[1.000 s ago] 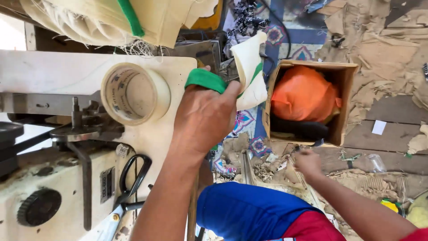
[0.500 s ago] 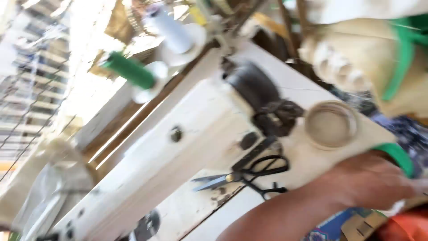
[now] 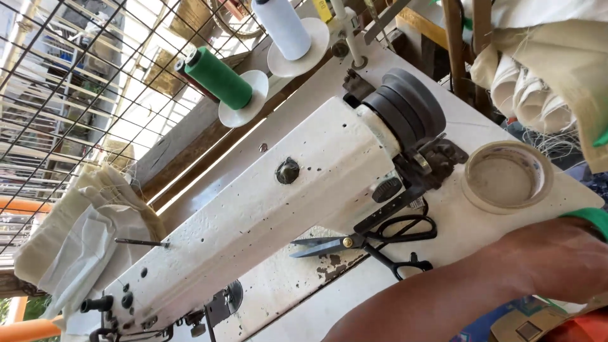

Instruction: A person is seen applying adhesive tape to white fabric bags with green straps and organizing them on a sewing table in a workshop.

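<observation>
My left hand (image 3: 557,259) reaches in from the bottom to the right edge, its forearm lying across the white table (image 3: 472,225). A green-edged cloth (image 3: 586,217) shows at the top of the hand, and the fingers are cut off by the frame. Black-handled scissors (image 3: 380,244) lie just left of the forearm, beside the white sewing machine (image 3: 266,209). A roll of beige tape (image 3: 506,177) lies flat on the table just above the hand. My right hand is out of view.
A green thread cone (image 3: 218,79) and a white thread cone (image 3: 282,25) stand on holders behind the machine. Cream cloth (image 3: 82,234) is heaped at the left by a wire mesh (image 3: 57,95). Rolled cream fabric (image 3: 538,101) hangs at the top right.
The view has swung from the box and floor to the sewing machine and thread cones. My left hand still has the green-edged cloth; my right hand has left the view.
</observation>
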